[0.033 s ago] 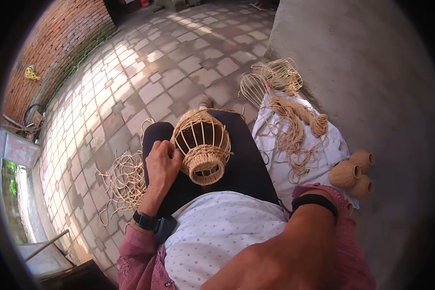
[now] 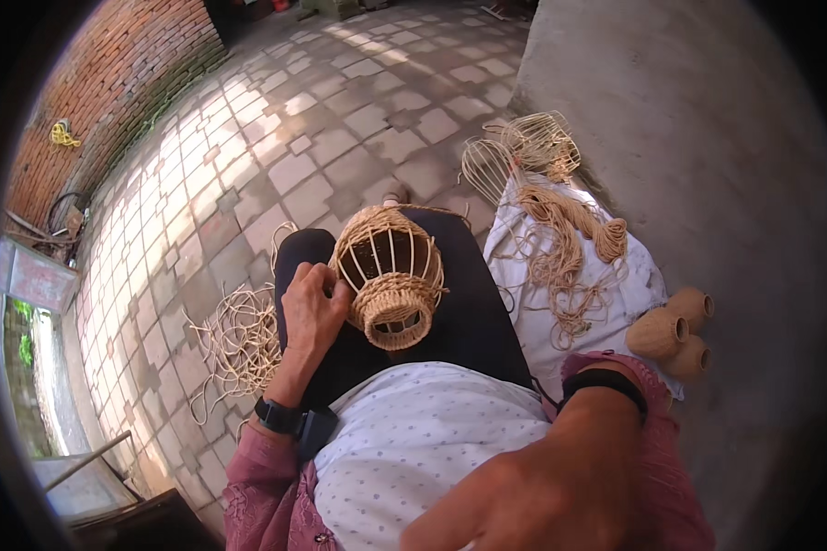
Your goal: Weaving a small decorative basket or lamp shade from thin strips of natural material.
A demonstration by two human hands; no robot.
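Basket (image 2: pixel 397 290) of tan cord and pale ribs sits on the dark-trousered lap (image 2: pixel 473 321), its open neck facing the dotted shirt (image 2: pixel 423 413), just right of the left grip (image 2: pixel 317 308). That grip curls, knuckles up, at the basket's side; what it pinches is hidden. Low before the shirt, the blurred right grip (image 2: pixel 524 500) points leftward; whether its fingers close cannot be told

1. One left hand (image 2: pixel 314 310), one right hand (image 2: pixel 524 500).
2. One basket (image 2: pixel 394 292), centre.
3. Two open cages (image 2: pixel 558 154), upper right.
4. Three pots (image 2: pixel 653 334), right.
5. One cloth (image 2: pixel 632 296), right.
6. One heap of cord (image 2: pixel 241 342), left of centre.
7. One yellow bundle (image 2: pixel 62 134), upper left.
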